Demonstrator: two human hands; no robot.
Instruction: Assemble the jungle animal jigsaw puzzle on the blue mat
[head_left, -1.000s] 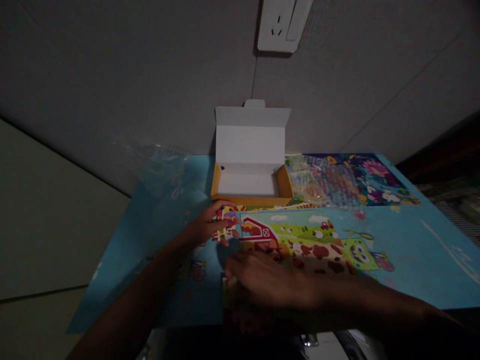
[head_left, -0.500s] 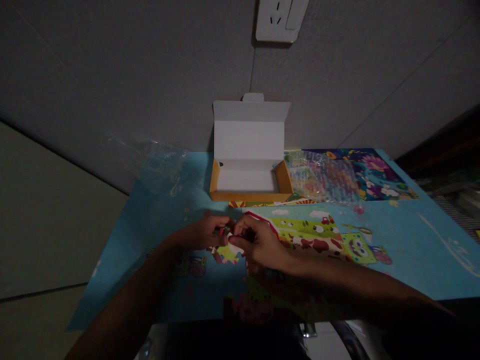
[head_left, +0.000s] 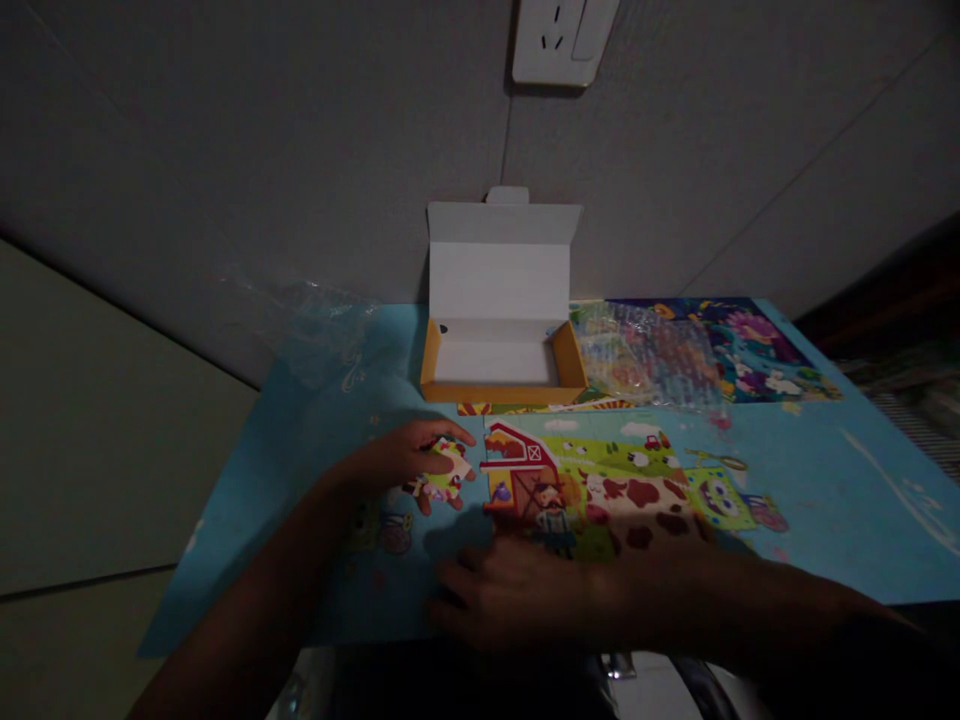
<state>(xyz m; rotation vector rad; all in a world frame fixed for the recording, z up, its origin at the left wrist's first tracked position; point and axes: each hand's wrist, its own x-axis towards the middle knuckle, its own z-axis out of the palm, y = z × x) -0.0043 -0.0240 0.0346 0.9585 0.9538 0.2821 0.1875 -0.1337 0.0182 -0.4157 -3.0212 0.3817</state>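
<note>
My left hand [head_left: 409, 458] is closed around several jigsaw puzzle pieces [head_left: 442, 480] with coloured prints, fanned out in its fingers left of the puzzle. A farm jigsaw puzzle [head_left: 634, 500] lies flat on the table, showing a red barn, a farmer and a brown-and-white cow. My right hand [head_left: 510, 590] is low over the puzzle's near left part, fingers curled and pointing left. Shadow and blur hide its fingertips, so whether it holds a piece cannot be made out. The hand and forearm cover the puzzle's near edge.
An open yellow box [head_left: 502, 394] with a raised white lid stands behind the puzzle. Crumpled clear plastic [head_left: 322, 320] lies at the back left. A clear bag of pieces [head_left: 652, 360] rests on a sea-themed picture [head_left: 772, 350]. Scissors [head_left: 720, 460] lie right of the puzzle.
My right hand has parted from my left and moved down toward the near table edge, uncovering the barn and farmer. My left hand stays about where it was, still holding pieces.
</note>
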